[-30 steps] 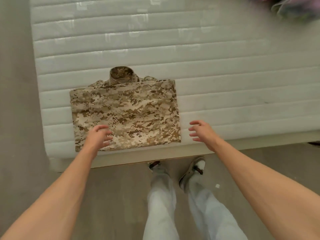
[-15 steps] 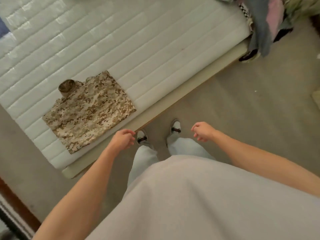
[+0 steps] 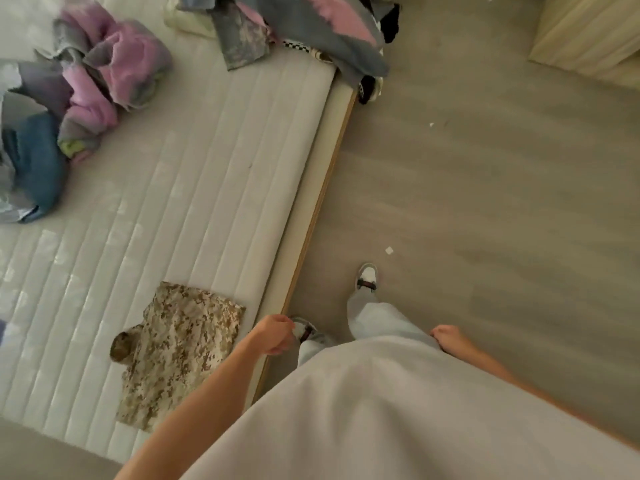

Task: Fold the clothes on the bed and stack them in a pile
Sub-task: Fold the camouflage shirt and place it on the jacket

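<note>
Two heaps of unfolded clothes [image 3: 86, 81] lay on the far part of your mattress [image 3: 207, 188]; the folded camouflage shirt [image 3: 180, 351] sat flat near its close edge. Your left hand [image 3: 275, 334] hung loosely curled, empty; your right hand [image 3: 446, 336] likewise, beside your hip
</note>
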